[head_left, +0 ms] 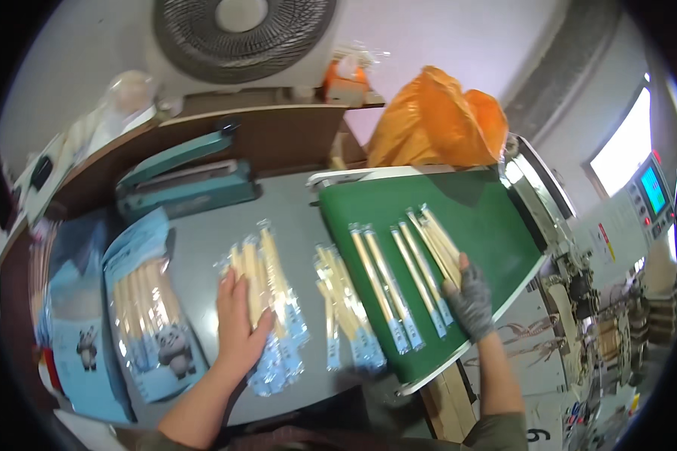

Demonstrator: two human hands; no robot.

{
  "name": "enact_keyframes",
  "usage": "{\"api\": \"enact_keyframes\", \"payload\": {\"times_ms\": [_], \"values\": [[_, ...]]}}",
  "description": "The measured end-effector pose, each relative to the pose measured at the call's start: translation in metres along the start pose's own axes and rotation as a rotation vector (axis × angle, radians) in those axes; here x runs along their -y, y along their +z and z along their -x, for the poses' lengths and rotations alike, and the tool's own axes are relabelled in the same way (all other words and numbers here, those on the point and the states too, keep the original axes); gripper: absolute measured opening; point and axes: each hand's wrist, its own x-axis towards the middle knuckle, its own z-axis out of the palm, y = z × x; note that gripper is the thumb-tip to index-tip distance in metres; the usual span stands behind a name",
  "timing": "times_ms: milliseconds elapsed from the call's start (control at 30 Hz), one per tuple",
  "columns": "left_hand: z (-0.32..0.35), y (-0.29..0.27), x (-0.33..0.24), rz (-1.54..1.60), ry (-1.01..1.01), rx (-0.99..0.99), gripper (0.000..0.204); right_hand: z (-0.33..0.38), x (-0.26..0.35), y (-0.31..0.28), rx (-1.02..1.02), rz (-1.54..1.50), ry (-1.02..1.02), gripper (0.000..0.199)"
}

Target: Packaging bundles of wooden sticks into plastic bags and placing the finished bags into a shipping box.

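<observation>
Across the middle, from about nine o'clock to three, a grey table is running into a green belt, and wrapped chopstick pairs are lying on both. On the belt, several pairs are lying side by side, all with their long axes running from roughly eleven o'clock down to five, blue printed ends pointing toward the person. On the table two looser heaps are lying the same way: one pile at the centre and a second pile just beside the belt's edge.

At seven o'clock from the centre, the left hand is resting flat on the first pile, fingers pressed together and extended. The right hand, in a grey fingerless glove, is closing its fingers around a small bundle at the belt's right side, gripping near the lower half.

These packets are probably light and stiff along their length, with slick film sleeves likely to slide over one another; gripping across the middle of the sticks, not the limp blue ends, should be keeping a bundle together.

At nine o'clock, a filled pouch is lying on the table.
</observation>
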Motion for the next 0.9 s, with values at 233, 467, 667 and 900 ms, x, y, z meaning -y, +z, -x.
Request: {"api": "enact_keyframes", "payload": {"times_ms": [233,467,667,900], "values": [[0.003,0.020,0.003,0.084,0.071,-0.065,0.069,0.063,0.204,0.004,0.066,0.113,-0.244,0.070],[0.002,0.014,-0.003,0.135,0.037,-0.098,0.075,0.018,0.193,0.084,0.157,-0.169,0.340,0.080],[-0.008,0.010,0.007,0.497,-0.189,-0.233,0.082,0.005,0.219,0.102,0.104,-0.090,0.309,0.085],[-0.017,0.001,0.002,0.639,-0.348,-0.168,0.088,-0.018,0.186,0.116,0.219,-0.341,0.399,0.076]]}}
